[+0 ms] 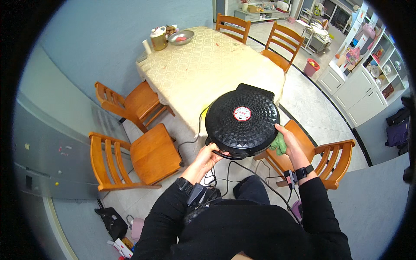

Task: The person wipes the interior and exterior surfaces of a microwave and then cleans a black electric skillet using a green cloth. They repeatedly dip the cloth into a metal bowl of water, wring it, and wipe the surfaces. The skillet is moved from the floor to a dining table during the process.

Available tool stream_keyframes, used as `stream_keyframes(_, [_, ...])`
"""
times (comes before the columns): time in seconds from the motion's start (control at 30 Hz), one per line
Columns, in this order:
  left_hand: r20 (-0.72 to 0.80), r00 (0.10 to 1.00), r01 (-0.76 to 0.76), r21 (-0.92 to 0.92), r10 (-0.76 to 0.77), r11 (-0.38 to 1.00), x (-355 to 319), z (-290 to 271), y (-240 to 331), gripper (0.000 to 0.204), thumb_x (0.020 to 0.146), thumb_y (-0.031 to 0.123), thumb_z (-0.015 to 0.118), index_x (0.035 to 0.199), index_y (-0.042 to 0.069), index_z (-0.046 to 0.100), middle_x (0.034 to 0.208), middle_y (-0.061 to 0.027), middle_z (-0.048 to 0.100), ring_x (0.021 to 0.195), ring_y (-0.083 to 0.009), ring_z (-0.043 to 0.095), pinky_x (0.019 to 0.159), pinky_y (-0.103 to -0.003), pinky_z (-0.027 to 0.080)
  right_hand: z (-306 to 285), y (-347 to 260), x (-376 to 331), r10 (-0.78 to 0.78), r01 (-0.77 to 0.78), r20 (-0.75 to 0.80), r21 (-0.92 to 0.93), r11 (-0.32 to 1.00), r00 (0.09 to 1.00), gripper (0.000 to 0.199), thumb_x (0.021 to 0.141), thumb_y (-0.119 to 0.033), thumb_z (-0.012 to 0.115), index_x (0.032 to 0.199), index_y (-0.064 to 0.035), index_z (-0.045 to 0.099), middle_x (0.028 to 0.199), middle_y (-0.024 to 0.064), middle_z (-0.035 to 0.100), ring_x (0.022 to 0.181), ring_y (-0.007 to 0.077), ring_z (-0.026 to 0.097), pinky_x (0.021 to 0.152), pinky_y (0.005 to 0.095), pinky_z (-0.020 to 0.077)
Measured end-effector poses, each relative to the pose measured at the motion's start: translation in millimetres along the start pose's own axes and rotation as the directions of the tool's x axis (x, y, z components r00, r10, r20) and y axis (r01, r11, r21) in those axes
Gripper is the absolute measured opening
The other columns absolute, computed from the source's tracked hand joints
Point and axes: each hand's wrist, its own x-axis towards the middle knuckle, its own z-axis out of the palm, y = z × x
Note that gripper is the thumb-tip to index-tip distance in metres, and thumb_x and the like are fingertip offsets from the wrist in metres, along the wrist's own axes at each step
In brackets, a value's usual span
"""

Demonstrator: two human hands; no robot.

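Item, lower centre of the frame: the person's black-sleeved forearms rise from the bottom edge, a dark band on each wrist. Left hand point(207, 157), fingers curled closed around the lower-left rim of a round black electric griddle point(242, 120). Right hand point(289, 142), fingers folded over a green cloth point(279, 144) pressed against the griddle's right rim. The griddle sits at centre frame, held clear of the table edge, its faceted lid uppermost with a round red-and-white label in the middle; a hinge block shows at the far side. A black power cord point(255, 173) trails from beneath it down toward the person's lap. Handling judgement: rigid, probably heavy for its size, the glossy lid likely slick (the cloth may help grip); best held at opposite rims or under the base, lid kept shut. Beyond, centre to upper frame: dining table point(203, 65) under a cream patterned cover, bearing a kettle point(158, 39) and a metal bowl point(181, 37) at its far corner. Wooden chairs point(149, 156) stand around it. Upper right: white cabinets point(359, 93) and a red bin point(310, 67) on the tiled floor.
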Motion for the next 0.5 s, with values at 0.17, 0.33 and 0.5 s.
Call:
stream_keyframes(0.17, [-0.049,0.993,-0.107,-0.010,0.106,0.994,83,44,1,0.029,0.080,-0.004,0.040,0.108,-0.011,0.038,0.110,-0.0224,0.051,0.093,-0.0368,0.062,0.083,-0.042,0.058,-33,-52,97,-0.033,0.028,0.116,0.048,0.998,0.993,0.041,0.089,-0.027,0.060,0.118,0.0002,0.053,0.105,0.0122,0.063,0.085,0.0248,0.064,0.072,0.0358,0.0536])
stream_keyframes(0.33, [-0.134,0.967,-0.233,-0.144,0.215,0.962,169,89,-8,0.028,0.079,-0.008,0.041,0.107,-0.003,0.042,0.104,-0.0105,0.051,0.089,-0.0301,0.063,0.081,-0.043,0.058,-56,-103,211,-0.016,0.025,0.216,-0.038,0.999,0.976,0.040,0.090,-0.029,0.058,0.118,0.0003,0.054,0.104,0.0100,0.064,0.088,0.0227,0.064,0.078,0.0367,0.0529])
stream_keyframes(0.5, [-0.348,0.918,-0.305,-0.307,0.192,0.902,243,116,-33,0.039,0.076,-0.009,0.039,0.115,-0.005,0.039,0.099,-0.0166,0.055,0.082,-0.0318,0.064,0.079,-0.042,0.057,-76,-127,311,0.051,0.009,0.264,-0.221,0.975,0.963,0.046,0.089,-0.024,0.061,0.124,0.0035,0.049,0.110,0.0109,0.061,0.091,0.0202,0.062,0.079,0.0325,0.0518])
